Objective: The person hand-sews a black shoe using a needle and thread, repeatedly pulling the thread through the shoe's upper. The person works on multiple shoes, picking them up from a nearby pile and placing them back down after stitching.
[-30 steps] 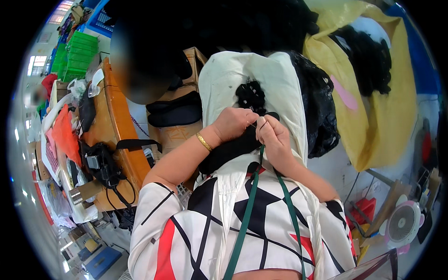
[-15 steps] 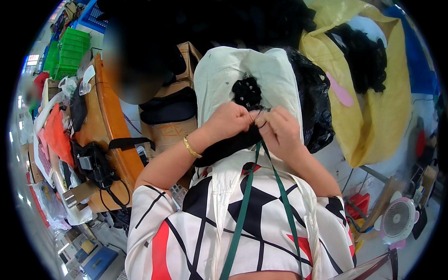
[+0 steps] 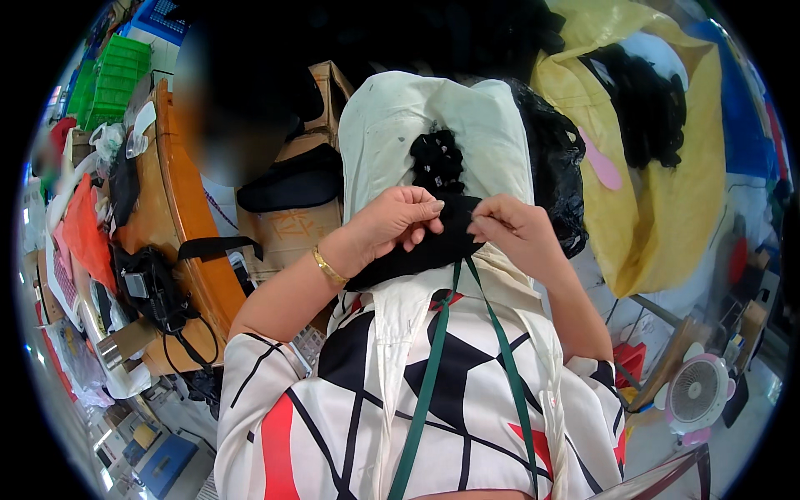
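Observation:
My left hand [image 3: 397, 223] is closed in a pinch, with thumb and forefinger together, over a flat black cloth piece [image 3: 435, 247] on my lap. Opposite it, my right hand [image 3: 515, 232] also pinches, at the right end of that black piece. Whatever is between the fingertips of either hand is too small to make out. Just beyond the hands, a small heap of black pieces with pale specks [image 3: 437, 162] rests on the white apron [image 3: 375, 125] across my knees. Green straps [image 3: 433, 358] hang down from my neck.
On the left stands a wooden table [image 3: 187, 208] with a black device and cable. Cardboard boxes [image 3: 287, 233] hold dark padded pieces. To the right are a black plastic bag [image 3: 560, 167], a yellow sack [image 3: 654, 233] of black material and a small fan [image 3: 698, 390].
My hands were almost touching at the fingertips, and have moved apart, the left one to the left and the right one to the right. More of the black cloth piece now shows between them.

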Demonstrator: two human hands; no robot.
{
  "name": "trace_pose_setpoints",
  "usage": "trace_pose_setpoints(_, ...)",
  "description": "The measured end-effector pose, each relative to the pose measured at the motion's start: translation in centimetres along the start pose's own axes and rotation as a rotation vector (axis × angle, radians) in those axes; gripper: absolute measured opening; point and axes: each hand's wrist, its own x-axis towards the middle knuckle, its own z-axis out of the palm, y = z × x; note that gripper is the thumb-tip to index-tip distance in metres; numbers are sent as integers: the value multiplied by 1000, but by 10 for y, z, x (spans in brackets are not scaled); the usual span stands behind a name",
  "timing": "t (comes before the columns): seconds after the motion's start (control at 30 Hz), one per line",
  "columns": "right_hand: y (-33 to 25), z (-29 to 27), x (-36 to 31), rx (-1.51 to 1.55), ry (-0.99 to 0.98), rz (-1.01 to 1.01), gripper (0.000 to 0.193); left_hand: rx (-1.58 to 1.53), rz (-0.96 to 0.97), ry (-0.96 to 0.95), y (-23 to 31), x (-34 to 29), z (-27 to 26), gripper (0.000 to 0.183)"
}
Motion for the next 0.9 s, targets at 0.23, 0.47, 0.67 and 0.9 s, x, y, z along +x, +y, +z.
trace_pose_setpoints(0.23,12,32,22,-672,126,-304,3,608,406,4,-12,-6,-3,14)
trace_pose_setpoints(0.47,20,36,24,-559,77,-308,4,540,261,158,-6,-4,-3,14)
trace_pose_setpoints(0.67,26,35,25,160,53,22,10,462,181,110,-11,1,-3,15)
trace_pose_setpoints(0.9,79,-27,7,908,450,316,9,196,160,-42,-10,-5,-17,9)
